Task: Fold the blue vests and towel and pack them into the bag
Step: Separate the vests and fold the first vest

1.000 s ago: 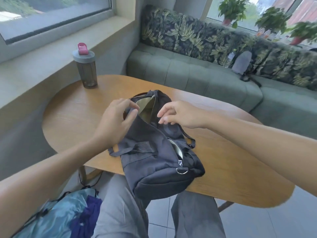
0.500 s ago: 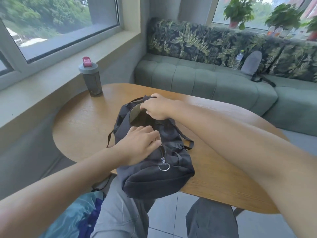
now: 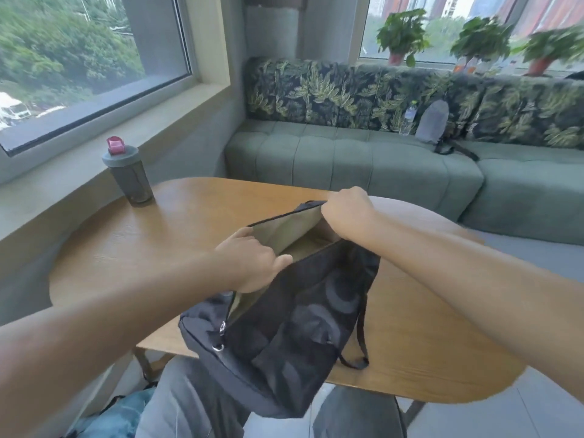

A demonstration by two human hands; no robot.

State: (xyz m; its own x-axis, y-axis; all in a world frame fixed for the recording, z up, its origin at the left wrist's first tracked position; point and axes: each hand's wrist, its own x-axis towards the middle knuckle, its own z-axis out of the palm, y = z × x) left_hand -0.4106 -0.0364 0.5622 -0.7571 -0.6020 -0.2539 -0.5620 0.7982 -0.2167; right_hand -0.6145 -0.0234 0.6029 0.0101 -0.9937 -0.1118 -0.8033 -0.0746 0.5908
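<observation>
Gaping wider than half a second ago, the dark bag (image 3: 284, 336) lies on the wooden table (image 3: 189, 235) with its near end hanging over the edge above the person's lap, and its pale olive lining now shows along most of the mouth. The left hand (image 3: 252, 263) has moved up from the bag's middle to the near lip of the opening, where its curled fingers and thumb pinch the edge. The right hand (image 3: 346, 213) grips the far end of the opening, fingers folded around the fabric, and has lifted it higher than before. Between the two sets of fingers the opening is stretched apart. Beyond the left fingers, a grey shaker bottle (image 3: 128, 172) with a pink cap stands upright. Below the left forearm, blue fabric (image 3: 126, 415) lies on the floor.
</observation>
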